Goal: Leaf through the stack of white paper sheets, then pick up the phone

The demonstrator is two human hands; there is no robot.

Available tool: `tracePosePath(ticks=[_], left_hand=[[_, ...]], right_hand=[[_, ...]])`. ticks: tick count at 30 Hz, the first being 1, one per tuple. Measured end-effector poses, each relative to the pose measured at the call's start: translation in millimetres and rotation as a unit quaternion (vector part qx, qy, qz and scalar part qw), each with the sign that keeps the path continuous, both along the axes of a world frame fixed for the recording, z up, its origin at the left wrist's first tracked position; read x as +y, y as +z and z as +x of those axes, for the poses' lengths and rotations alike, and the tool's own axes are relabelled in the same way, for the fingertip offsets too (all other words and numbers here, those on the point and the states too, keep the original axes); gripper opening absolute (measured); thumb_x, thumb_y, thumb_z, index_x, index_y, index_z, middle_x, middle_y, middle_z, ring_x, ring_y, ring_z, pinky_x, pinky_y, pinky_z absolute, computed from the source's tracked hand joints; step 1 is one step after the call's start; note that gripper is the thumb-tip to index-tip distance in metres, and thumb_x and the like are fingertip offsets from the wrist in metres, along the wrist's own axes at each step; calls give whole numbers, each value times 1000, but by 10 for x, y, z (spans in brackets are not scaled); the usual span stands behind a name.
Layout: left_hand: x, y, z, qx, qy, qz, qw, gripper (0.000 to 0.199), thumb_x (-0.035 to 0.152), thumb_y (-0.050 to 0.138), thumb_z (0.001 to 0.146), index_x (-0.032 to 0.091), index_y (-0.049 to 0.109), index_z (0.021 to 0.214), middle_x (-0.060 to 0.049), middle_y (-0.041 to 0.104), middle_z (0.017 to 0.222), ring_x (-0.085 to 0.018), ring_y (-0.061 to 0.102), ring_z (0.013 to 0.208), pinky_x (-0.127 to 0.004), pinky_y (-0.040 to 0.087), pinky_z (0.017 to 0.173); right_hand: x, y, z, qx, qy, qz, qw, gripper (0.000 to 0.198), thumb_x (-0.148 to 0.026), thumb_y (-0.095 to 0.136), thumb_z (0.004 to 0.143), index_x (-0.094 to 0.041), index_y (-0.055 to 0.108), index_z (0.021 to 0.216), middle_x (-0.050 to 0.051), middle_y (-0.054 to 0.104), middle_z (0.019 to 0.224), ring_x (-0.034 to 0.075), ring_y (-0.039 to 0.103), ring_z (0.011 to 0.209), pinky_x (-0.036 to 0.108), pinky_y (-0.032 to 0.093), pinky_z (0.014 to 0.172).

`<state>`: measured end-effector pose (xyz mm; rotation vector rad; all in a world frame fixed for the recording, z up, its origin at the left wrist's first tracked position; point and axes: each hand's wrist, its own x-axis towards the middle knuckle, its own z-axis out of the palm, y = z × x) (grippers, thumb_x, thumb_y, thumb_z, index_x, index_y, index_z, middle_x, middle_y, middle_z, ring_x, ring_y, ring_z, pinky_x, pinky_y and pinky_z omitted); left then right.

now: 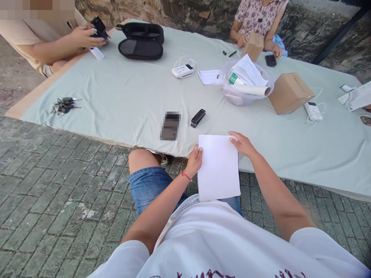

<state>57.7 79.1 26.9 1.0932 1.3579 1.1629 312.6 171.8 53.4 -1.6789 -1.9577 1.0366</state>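
A stack of white paper (pixel 218 170) lies partly over the table's near edge and partly above my lap. My left hand (pixel 194 160) grips its left side, thumb on top and fingers underneath. At the upper right corner of the sheets, my right hand (pixel 242 143) pinches the edge between thumb and fingers. Just beyond the paper sits a black stapler (pixel 198 118), apart from both hands. A dark, pixelated rectangular object (pixel 170 126) lies left of the stapler.
Keys (pixel 65 105) lie at left; a black case (pixel 141 48) stands open behind. A plastic basin (pixel 236 98) holds papers and a bottle, beside a cardboard box (pixel 290 94). White corded devices, including a power bank-like one (pixel 183 71), lie about. Two people sit across the cloth-covered table (pixel 116 104).
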Motion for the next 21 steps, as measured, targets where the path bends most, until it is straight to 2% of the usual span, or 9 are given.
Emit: tracePosePath(ticks=[2,5,7,10,13,15,18,21], left_hand=[[-10,-2,15,-18,-11,-5,1000,39,54,49,92,19,59,105,-7,64,94,-22,58,91,-33,44,87],[-25,-54,41,-68,6,-18,998,44,54,49,91,19,59,115,-9,63,115,-24,56,112,-34,41,100],[-25,-112,51,-117,17,-35,992,45,53,51,91,19,59,119,-9,61,125,-24,52,122,-35,38,106],[-12,-189,47,-197,36,-83,976,44,51,59,87,20,61,118,-8,60,131,-25,49,128,-35,37,109],[2,-199,24,-266,53,-131,954,45,48,67,81,20,62,116,-7,62,129,-26,50,128,-37,39,108],[8,-160,13,-305,33,-145,941,47,47,68,79,19,61,116,-8,66,122,-27,54,123,-39,41,106],[16,-62,21,-341,2,-144,929,50,46,70,77,19,60,118,-8,68,114,-25,59,115,-41,42,104],[22,34,50,-360,-15,-139,922,48,43,71,76,18,60,116,-8,69,112,-24,62,108,-40,45,100]], right_hand=[[66,45,36,-32,38,-15,999,44,-51,49,91,-31,62,127,4,63,129,22,64,89,46,47,94],[109,99,33,-42,32,5,999,43,-52,45,93,-29,63,125,4,64,128,25,61,109,43,45,97],[103,138,9,-44,50,2,998,42,-51,43,94,-28,65,122,4,65,127,25,59,114,41,45,98],[78,198,-2,-44,93,-32,994,40,-49,41,95,-27,68,116,3,70,115,23,64,103,36,48,90],[87,253,30,-61,101,-34,992,38,-45,41,95,-26,68,115,2,72,108,23,66,96,35,50,84],[118,292,27,-103,108,-14,989,37,-41,41,95,-24,69,114,4,72,110,24,65,98,37,49,87],[173,369,-111,-155,126,64,978,41,-38,38,96,-19,66,121,10,64,126,28,59,114,42,44,98],[202,448,-403,-137,173,128,967,48,-40,34,98,-19,53,136,11,51,143,28,45,131,44,37,107]])
